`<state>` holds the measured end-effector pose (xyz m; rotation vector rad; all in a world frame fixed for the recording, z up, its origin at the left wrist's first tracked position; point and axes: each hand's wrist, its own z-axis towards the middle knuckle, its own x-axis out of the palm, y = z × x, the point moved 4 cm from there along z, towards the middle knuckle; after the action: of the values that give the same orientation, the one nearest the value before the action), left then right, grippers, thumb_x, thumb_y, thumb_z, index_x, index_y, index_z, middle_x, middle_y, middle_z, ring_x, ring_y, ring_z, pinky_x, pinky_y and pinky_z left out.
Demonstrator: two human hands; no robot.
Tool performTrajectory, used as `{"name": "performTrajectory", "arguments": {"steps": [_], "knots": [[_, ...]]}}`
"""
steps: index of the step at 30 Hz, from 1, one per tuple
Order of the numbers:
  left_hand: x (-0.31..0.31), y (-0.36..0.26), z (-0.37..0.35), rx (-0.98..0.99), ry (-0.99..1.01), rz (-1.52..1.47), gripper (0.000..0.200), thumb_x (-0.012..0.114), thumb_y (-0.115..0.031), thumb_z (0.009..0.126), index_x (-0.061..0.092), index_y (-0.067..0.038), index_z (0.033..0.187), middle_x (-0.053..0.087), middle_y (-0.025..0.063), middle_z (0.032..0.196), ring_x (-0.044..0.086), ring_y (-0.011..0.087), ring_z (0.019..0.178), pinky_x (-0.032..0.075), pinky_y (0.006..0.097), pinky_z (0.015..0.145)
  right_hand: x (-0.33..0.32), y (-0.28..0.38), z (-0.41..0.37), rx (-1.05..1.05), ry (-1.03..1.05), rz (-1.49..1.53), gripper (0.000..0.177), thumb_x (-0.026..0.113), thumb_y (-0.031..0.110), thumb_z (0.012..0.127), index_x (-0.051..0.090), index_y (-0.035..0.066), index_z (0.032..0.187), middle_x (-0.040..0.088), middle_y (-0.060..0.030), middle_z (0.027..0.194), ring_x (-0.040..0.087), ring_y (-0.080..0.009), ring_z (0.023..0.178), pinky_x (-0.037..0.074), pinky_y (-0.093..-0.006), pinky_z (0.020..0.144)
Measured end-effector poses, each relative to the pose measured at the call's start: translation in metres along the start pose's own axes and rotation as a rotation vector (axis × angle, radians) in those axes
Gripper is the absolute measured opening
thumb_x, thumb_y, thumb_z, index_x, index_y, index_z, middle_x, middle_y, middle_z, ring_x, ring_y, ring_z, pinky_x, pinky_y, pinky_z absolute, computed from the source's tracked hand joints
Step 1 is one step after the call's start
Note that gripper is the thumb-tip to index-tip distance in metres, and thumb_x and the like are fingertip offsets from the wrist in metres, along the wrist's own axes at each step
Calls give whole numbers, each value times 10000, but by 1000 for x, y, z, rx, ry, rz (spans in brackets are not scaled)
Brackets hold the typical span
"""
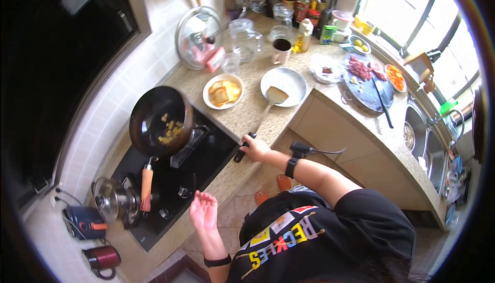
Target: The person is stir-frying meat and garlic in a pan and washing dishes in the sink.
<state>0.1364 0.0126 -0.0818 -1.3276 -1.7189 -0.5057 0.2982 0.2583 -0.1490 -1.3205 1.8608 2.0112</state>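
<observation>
My right hand [255, 148] is closed round the black handle of a spatula [269, 109] at the counter's edge. The spatula's flat head rests on a white plate [294, 84]. In front of the stove, my left hand [204, 211] is raised palm up, its fingers loosely curled and holding nothing. A dark wok [142, 115] with small yellowish pieces in it sits on the far burner, its wooden handle [147, 185] pointing towards me. Beside the plate stands a white bowl [210, 101] of golden-brown fried slices.
A glass-lidded pot [108, 200] stands on the black hob [214, 151]. Jugs, a mug [281, 51] and bottles fill the back corner. At the right are a round cutting board [363, 95] with raw meat, a knife [382, 105], a bowl of orange pieces [396, 78] and the sink [415, 120].
</observation>
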Motion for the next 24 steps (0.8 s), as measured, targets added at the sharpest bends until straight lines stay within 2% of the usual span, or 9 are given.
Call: {"name": "performTrajectory", "arguments": {"steps": [4, 8, 14, 15, 16, 17, 19, 21, 24], "knots": [[-5, 14, -8, -4, -67, 32, 132, 523, -86, 865, 595, -19, 953, 591, 76, 858, 550, 189, 817, 458, 343, 787, 3, -3, -3, -6, -150, 115, 405, 703, 358, 757, 475, 75, 934, 604, -186, 805, 593, -402, 780, 474, -458, 672], [-3, 28, -11, 3, -119, 18, 127, 504, -107, 878, 594, -36, 933, 587, 66, 848, 548, 175, 809, 456, 332, 762, -8, -3, -29, 20, -183, 225, 462, 713, 336, 754, 423, 76, 1003, 547, -205, 844, 570, -386, 818, 459, -440, 708], [6, 31, -5, 60, -136, 35, 137, 492, -115, 888, 593, -47, 949, 592, 60, 858, 552, 174, 806, 464, 321, 745, -61, 0, -71, -132, -387, 430, 313, 566, 67, 751, 354, 81, 982, 404, -135, 866, 464, -260, 747, 433, -394, 713], [8, 27, -5, 88, -134, 78, 132, 504, -115, 883, 600, -51, 945, 593, 50, 854, 556, 172, 806, 464, 323, 755, -67, -6, -74, -33, -311, 641, 298, 518, 0, 747, 363, 83, 988, 396, -110, 878, 429, -216, 771, 424, -364, 737], [9, 22, -6, 123, -136, 116, 126, 516, -116, 877, 606, -54, 940, 593, 41, 851, 560, 170, 805, 465, 326, 765, -96, 10, -83, -189, -363, 525, 329, 499, -26, 737, 358, 85, 1013, 382, -87, 888, 393, -189, 808, 405, -332, 760], [11, 15, -8, 174, -150, 115, 123, 527, -111, 870, 602, -50, 947, 591, 43, 859, 558, 170, 815, 467, 325, 771, -113, 15, -87, -122, -247, 569, 356, 488, -33, 729, 348, 80, 1037, 366, -80, 883, 374, -185, 825, 383, -310, 768], [12, -2, -11, 282, -205, 88, 133, 549, -108, 855, 591, -38, 960, 585, 51, 881, 556, 173, 832, 472, 326, 775, -150, 32, -92, -281, -217, 466, 381, 493, -38, 730, 322, 80, 1049, 351, -68, 847, 339, -157, 757, 361, -296, 689], [13, -23, -16, 406, -257, 94, 172, 574, -124, 838, 575, -19, 974, 575, 69, 904, 554, 186, 853, 484, 332, 777, -174, 40, -86, -353, -66, 440, 423, 482, -70, 748, 263, 91, 1072, 371, -50, 809, 353, -112, 686, 332, -278, 590], [6, -61, -28, 597, -265, 77, 225, 552, -183, 869, 552, -11, 1014, 560, 91, 955, 547, 196, 883, 485, 331, 794, -218, 73, -70, -596, 28, 366, 477, 506, -56, 728, 253, 41, 1120, 480, -106, 811, 478, -182, 682, 399, -325, 624]]}}
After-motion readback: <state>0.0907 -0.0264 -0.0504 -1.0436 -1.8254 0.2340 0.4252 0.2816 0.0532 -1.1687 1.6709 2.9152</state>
